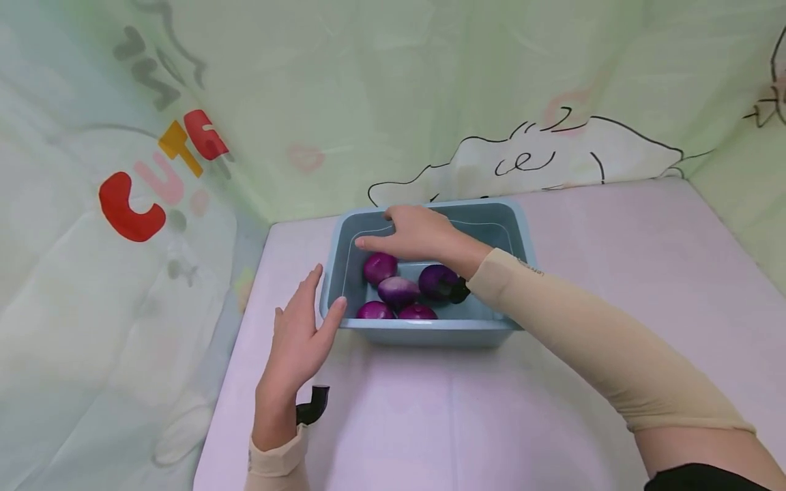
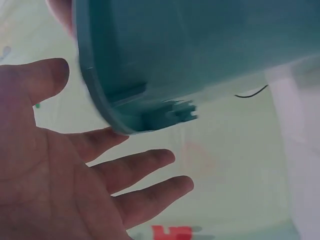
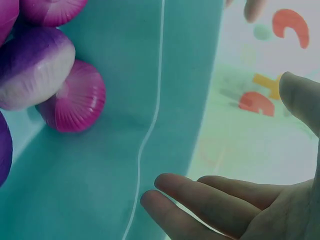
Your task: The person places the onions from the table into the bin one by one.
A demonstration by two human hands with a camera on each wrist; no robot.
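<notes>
A blue plastic basin [image 1: 430, 324] holds several purple vegetables. Among them are a pink-purple onion [image 1: 380, 268], a purple-and-white oval one [image 1: 399, 292] and a dark purple one [image 1: 436, 281]. My right hand [image 1: 420, 233] reaches over the far left part of the basin, thumb spread and nothing held. In the right wrist view its straight fingers [image 3: 210, 200] overlap the basin's side, away from the onion [image 3: 80, 100]. Beside the basin's near left corner is my left hand [image 1: 301, 334], fingers spread. The left wrist view shows its fingertips [image 2: 120, 136] right at the basin's rim [image 2: 92, 85].
The basin stands on a pale lilac tabletop [image 1: 405, 423], close to its back edge. Behind and to the left hangs a pale green printed cloth [image 1: 344, 88] with coloured letters. Black pieces [image 1: 314, 404] stick out at the wrists, over beige sleeves [image 1: 571, 334].
</notes>
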